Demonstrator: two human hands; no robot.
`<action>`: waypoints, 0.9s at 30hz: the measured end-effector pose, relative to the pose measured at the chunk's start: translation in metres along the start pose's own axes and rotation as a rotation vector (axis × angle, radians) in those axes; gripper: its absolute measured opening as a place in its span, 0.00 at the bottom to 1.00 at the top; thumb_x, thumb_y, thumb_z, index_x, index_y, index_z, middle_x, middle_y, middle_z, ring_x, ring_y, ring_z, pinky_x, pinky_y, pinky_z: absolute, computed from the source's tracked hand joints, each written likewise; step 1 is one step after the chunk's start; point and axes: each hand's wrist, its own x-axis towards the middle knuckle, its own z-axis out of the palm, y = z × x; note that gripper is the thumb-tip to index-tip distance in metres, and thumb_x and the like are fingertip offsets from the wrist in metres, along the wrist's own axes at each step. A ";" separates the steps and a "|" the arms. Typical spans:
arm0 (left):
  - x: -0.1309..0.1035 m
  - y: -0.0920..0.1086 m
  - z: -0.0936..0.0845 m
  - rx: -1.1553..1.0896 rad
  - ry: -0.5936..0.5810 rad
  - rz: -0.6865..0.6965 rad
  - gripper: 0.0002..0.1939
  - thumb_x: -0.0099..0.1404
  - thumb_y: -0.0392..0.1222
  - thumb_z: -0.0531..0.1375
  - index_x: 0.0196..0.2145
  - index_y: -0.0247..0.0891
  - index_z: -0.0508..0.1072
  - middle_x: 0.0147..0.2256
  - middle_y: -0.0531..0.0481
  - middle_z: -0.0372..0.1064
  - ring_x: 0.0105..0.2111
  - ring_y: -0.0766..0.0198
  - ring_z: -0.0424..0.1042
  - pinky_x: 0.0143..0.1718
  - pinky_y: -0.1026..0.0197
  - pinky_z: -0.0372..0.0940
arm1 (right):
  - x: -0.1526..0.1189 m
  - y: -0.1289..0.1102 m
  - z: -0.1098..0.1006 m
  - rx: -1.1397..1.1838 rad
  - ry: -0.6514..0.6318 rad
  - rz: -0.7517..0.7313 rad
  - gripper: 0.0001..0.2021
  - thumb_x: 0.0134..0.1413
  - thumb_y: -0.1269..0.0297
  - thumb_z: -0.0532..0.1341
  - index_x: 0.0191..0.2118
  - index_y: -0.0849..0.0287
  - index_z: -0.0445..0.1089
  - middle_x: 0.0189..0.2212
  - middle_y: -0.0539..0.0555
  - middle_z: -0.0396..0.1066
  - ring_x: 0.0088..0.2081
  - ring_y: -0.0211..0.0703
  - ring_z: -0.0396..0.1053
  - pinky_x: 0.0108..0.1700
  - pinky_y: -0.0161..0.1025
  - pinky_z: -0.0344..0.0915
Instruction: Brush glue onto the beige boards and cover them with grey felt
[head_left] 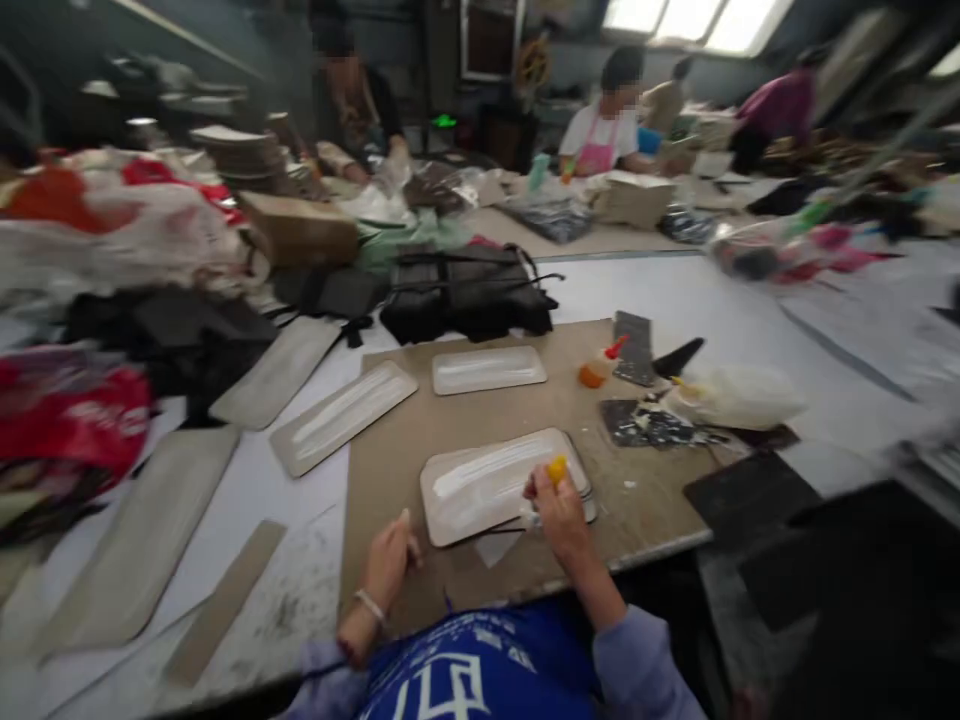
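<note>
A pale rounded rectangular panel [480,485] lies on the brown board in front of me, with glossy white streaks along its top. Another panel's edge shows beneath its right end. Over that right end, my right hand [556,510] is closed around a small yellow-ended tool [556,469]; the rest of the tool is mostly hidden by the fingers. My left hand [388,562] rests just left of the panel, half curled, thumb and fingers apart, with nothing visible in it. Two more streaked panels, one at the back [489,370] and one at the left [341,418], lie flat.
Right of the panels are a small orange bottle [592,373] with a red tip, a smeared dark plate [649,424] and a whitish plastic container [739,396]. A black bag [469,290] lies behind. Grey panels [150,545] sit left. Several people work farther back.
</note>
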 end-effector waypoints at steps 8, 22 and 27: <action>0.008 -0.019 -0.003 -0.217 0.015 -0.046 0.14 0.51 0.51 0.58 0.24 0.37 0.62 0.20 0.56 0.64 0.21 0.68 0.66 0.22 0.65 0.62 | -0.046 0.004 0.076 -0.511 -0.477 -0.399 0.08 0.51 0.60 0.60 0.34 0.57 0.62 0.29 0.52 0.68 0.32 0.42 0.67 0.31 0.35 0.61; 0.012 -0.030 0.004 -0.425 -0.137 -0.187 0.06 0.48 0.37 0.60 0.22 0.36 0.65 0.19 0.56 0.65 0.20 0.69 0.66 0.22 0.67 0.60 | -0.049 -0.001 0.100 -0.777 -0.597 -0.351 0.03 0.56 0.67 0.55 0.32 0.58 0.63 0.29 0.51 0.66 0.32 0.37 0.66 0.29 0.33 0.55; 0.007 -0.027 0.003 -0.504 -0.133 -0.239 0.06 0.48 0.37 0.61 0.24 0.34 0.66 0.21 0.54 0.66 0.21 0.70 0.67 0.24 0.68 0.60 | -0.049 0.001 0.100 -0.763 -0.615 -0.383 0.03 0.55 0.66 0.55 0.32 0.58 0.63 0.29 0.51 0.66 0.31 0.38 0.66 0.29 0.33 0.55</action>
